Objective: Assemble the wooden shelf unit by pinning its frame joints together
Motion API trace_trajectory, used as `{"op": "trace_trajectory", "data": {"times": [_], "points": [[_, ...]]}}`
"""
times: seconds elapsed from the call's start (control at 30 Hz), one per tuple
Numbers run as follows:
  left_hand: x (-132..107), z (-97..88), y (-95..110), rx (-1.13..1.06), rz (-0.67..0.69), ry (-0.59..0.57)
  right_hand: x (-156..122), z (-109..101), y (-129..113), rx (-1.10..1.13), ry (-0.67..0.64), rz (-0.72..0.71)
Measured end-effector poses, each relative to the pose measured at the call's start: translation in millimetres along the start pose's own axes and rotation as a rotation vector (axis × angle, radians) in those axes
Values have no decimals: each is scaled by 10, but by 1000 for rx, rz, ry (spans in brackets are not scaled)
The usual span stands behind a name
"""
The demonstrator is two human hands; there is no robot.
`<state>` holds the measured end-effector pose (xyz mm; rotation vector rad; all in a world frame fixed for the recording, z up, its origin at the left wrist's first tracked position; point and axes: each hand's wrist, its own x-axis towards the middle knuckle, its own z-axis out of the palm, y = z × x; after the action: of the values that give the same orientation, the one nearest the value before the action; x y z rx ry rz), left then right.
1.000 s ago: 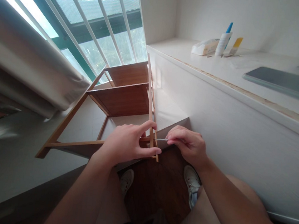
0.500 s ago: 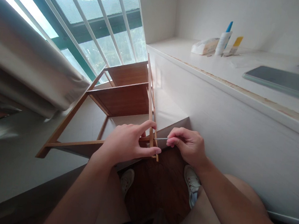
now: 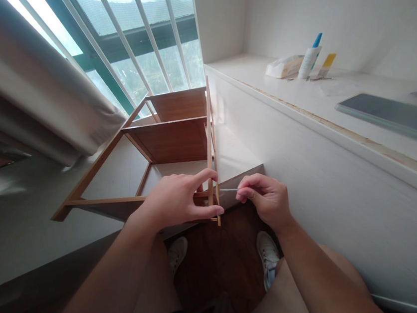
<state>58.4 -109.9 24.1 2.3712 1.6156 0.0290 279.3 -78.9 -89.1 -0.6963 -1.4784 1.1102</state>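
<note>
A wooden shelf rack (image 3: 172,140) with brown boards and slim posts lies tilted in front of me. My left hand (image 3: 173,200) grips one of its posts near the end, thumb on the near side and index finger over the far side. To the right of that post, my right hand (image 3: 264,198) pinches a thin metal rod (image 3: 229,189), perhaps a hex key. The rod points left at the rack's side; its left tip is at or close to the outer wooden piece, and I cannot tell whether it touches.
A white ledge (image 3: 255,74) on the right bears a white bottle with a blue cap (image 3: 310,60), a yellow-topped item (image 3: 327,64), a white packet (image 3: 284,66) and a dark flat phone-like slab (image 3: 397,115). A curtain (image 3: 42,92) hangs left beside the barred window (image 3: 133,22). My shoes (image 3: 267,256) stand below.
My right hand has shifted slightly right and up, and the rod has moved outward with it, its angle a little changed. My left hand keeps its hold on the post.
</note>
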Motion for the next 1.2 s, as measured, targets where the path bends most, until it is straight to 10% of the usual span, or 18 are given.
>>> {"op": "trace_trajectory", "data": {"times": [1.2], "points": [[20,14,-7,5,0,7,59,-45,-6,-274,-185,-492]]}}
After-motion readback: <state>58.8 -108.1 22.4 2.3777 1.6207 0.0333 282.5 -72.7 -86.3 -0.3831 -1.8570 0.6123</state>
